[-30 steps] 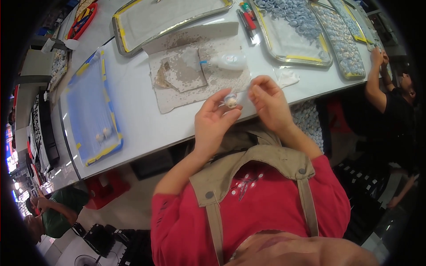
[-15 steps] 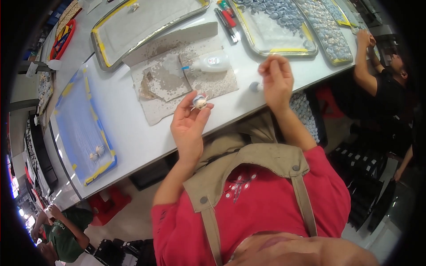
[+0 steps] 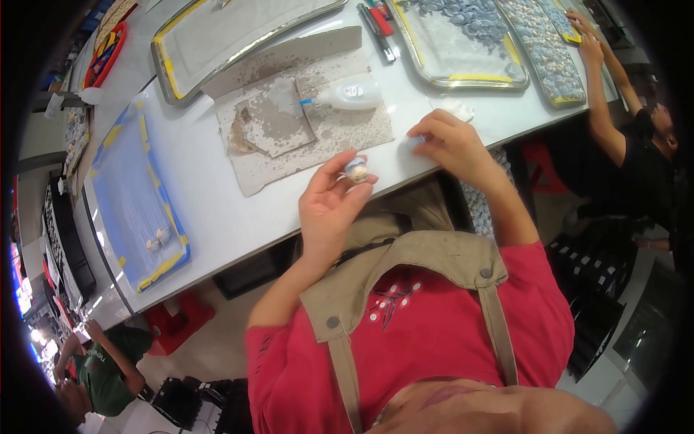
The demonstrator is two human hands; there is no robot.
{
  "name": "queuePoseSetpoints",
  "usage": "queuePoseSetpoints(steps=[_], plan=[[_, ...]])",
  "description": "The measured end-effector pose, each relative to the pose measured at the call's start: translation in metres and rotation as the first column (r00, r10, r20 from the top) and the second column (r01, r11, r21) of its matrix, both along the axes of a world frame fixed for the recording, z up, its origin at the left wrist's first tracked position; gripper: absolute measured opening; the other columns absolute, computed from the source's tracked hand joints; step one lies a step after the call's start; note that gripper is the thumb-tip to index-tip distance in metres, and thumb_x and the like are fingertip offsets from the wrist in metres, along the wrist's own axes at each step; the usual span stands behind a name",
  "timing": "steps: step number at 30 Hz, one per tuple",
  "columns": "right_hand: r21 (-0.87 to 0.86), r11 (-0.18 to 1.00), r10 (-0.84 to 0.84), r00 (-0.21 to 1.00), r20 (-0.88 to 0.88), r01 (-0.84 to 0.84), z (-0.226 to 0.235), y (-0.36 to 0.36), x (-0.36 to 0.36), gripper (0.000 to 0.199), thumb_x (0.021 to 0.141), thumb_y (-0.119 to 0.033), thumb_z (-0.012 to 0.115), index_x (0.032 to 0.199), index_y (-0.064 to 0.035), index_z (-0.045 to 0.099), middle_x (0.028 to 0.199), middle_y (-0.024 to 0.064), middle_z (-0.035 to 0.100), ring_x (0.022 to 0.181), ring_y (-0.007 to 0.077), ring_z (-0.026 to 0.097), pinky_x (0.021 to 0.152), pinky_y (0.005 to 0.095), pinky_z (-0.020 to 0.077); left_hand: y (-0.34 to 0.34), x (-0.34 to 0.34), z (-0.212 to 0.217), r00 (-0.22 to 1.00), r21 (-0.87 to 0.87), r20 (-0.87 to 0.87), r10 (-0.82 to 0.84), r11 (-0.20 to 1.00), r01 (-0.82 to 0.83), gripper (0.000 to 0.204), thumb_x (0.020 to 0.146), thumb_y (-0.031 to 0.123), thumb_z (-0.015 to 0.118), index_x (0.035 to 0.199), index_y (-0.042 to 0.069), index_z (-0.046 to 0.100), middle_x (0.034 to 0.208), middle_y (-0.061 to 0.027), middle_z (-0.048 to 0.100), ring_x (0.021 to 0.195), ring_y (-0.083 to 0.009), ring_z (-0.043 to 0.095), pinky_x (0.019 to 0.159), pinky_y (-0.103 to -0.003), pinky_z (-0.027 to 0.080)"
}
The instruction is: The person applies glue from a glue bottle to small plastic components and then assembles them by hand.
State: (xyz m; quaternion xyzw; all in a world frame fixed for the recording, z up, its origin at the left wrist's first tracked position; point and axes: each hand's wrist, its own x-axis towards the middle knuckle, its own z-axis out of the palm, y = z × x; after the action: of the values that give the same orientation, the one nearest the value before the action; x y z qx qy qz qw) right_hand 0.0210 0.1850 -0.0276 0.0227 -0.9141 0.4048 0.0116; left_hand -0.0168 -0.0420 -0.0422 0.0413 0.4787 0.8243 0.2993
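Observation:
A small round figurine, cream with a blue-grey and a reddish part, is pinched between the thumb and fingers of my left hand, just above the table's near edge. To the right, my right hand is at the tabletop with its thumb and fingertips closed around a small blue-grey piece. The fingers partly hide that piece. Beyond my left hand lies a stained cardboard sheet, and a white squeeze bottle with a blue tip rests on its side there.
A blue film-covered tray with a few small figurines lies left. Farther back are a paper-lined metal tray, a tray of blue-grey pieces, another filled tray and a cutter knife. Co-workers sit at both sides.
My right hand has come down and left onto the small blue-grey piece on the table. My left hand has moved right with the figurine. At right, the co-worker's arms have reached farther over the table.

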Motion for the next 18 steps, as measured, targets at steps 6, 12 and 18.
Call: queuePoseSetpoints(steps=[6, 12, 18], plan=[[-0.347, 0.938, -0.075, 0.986, -0.151, 0.018, 0.005, -0.048, 0.011, 0.023, 0.069, -0.005, 0.073, 0.088, -0.0018, 0.059, 0.081, 0.0075, 0.058, 0.07, 0.0159, 0.058, 0.063, 0.0249, 0.0474, 0.002, 0.007, 0.003, 0.997, 0.038, 0.026, -0.066, 0.997, 0.065, 0.046, 0.081, -0.006, 0.058, 0.124, -0.004, 0.041, 0.111, -0.0099, 0.052, 0.097, -0.0148, 0.054, 0.085, -0.024, 0.044], [-0.233, 0.973, -0.073, 0.95, -0.304, 0.001, 0.009, -0.064, 0.013, 0.022, 0.067, -0.001, 0.072, 0.087, -0.0032, 0.061, 0.083, 0.007, 0.06, 0.069, 0.0156, 0.059, 0.06, 0.0243, 0.0484, -0.003, 0.009, 0.005, 0.993, 0.001, -0.049, -0.108, 0.994, 0.108, 0.044, 0.084, -0.002, 0.055, 0.126, -0.004, 0.04, 0.113, -0.01, 0.051, 0.097, -0.0124, 0.052, 0.085, -0.023, 0.042], [-0.19, 0.981, -0.099, 0.946, -0.308, 0.041, 0.007, -0.07, 0.015, 0.022, 0.066, 0.001, 0.071, 0.087, -0.0037, 0.062, 0.085, 0.0078, 0.061, 0.07, 0.0178, 0.061, 0.057, 0.026, 0.0501, -0.001, 0.013, 0.003, 0.989, -0.048, -0.14, -0.044, 0.998, 0.037, 0.041, 0.086, -0.001, 0.054, 0.125, -0.004, 0.042, 0.116, -0.0101, 0.051, 0.097, -0.0118, 0.051, 0.085, -0.024, 0.043]])
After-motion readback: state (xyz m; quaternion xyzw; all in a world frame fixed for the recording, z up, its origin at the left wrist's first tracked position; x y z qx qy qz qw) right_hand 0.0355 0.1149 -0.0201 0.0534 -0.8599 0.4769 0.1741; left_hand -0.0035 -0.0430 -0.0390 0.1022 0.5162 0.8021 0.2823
